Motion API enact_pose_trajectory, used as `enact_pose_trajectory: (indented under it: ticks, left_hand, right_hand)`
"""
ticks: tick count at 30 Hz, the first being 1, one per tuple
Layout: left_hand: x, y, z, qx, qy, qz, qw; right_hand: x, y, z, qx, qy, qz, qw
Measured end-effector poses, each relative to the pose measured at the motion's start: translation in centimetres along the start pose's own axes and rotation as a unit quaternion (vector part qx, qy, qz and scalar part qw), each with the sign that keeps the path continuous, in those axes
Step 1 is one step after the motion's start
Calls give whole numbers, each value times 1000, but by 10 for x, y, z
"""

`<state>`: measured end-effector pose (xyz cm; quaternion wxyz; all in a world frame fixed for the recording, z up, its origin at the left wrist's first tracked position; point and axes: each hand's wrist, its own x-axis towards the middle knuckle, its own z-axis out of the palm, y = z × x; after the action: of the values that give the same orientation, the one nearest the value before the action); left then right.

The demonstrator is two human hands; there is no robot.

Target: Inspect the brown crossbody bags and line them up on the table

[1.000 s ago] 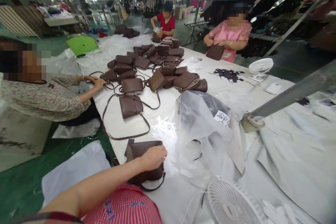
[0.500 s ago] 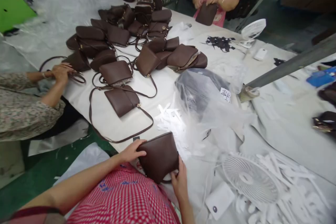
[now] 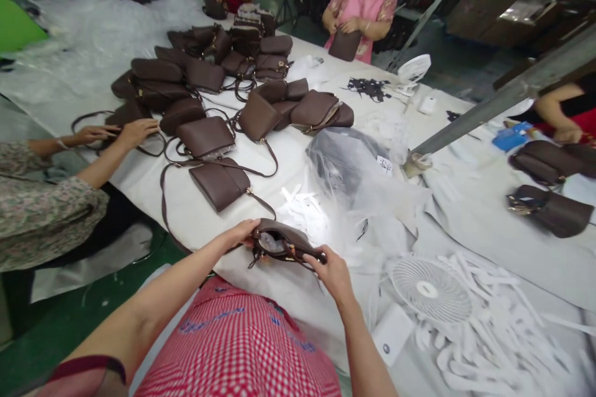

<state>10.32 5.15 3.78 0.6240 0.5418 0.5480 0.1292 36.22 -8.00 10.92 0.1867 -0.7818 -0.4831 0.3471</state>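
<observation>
A dark brown handbag (image 3: 291, 237) is held between my two hands near the table's front edge, tipped so its open top faces me. Clear plastic (image 3: 270, 242) shows inside the opening. My left hand (image 3: 246, 232) grips the bag's left end, its fingers partly hidden behind it. At the right end, my right hand (image 3: 331, 270) pinches the rim, thumb toward me. Another brown handbag (image 3: 221, 185) with a long strap lies just beyond, to the left of my hands.
Many brown handbags (image 3: 205, 74) are heaped farther back. A plastic-wrapped dark bundle (image 3: 342, 158) lies ahead, a white fan (image 3: 431, 288) and white strips (image 3: 503, 329) to the right. A metal pole (image 3: 488, 105) slants over the table. Co-workers' hands (image 3: 137, 133) handle bags at left.
The handbag has turned from showing its flat side to showing its open top, and sits slightly farther from me. My right hand has moved up to its rim. The view has shifted right.
</observation>
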Motion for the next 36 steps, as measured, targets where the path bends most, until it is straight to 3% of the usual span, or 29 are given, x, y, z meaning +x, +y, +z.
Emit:
enact_pose_trajectory:
  ticks: [5,8,12,14,17,19,21,24,27,31,36]
  left_hand:
    - [-49,11,-1,65,143,29,987]
    - [-82,27,-4,129,201,140,961]
    - [-104,45,2,313,93,357,875]
    - [-102,50,7,372,68,383,843]
    - [-88,54,12,404,85,387,824]
    - [-77,55,12,400,81,393,824]
    - [-67,54,10,376,50,408,831]
    - [-55,51,3,298,5,421,857]
    - [-46,52,-6,238,1,406,882]
    - [-33,62,-16,234,-65,411,879]
    - [-21,82,-29,174,-107,386,899]
  right_hand:
    - [3,-7,16,99,-31,43,994]
    - [5,-15,15,229,-75,111,964]
    - [7,-28,7,314,-105,146,932]
    - [7,-36,2,341,-110,141,923]
    - [5,-47,-1,398,-105,126,903]
    - [4,-54,1,462,-96,103,876]
    - [4,-61,6,466,-89,85,876]
    - [7,-74,11,297,-87,37,950]
    - [12,-87,12,177,-94,-22,979]
    - [18,-100,15,206,-115,0,972]
    - [17,-97,34,286,-39,-36,957]
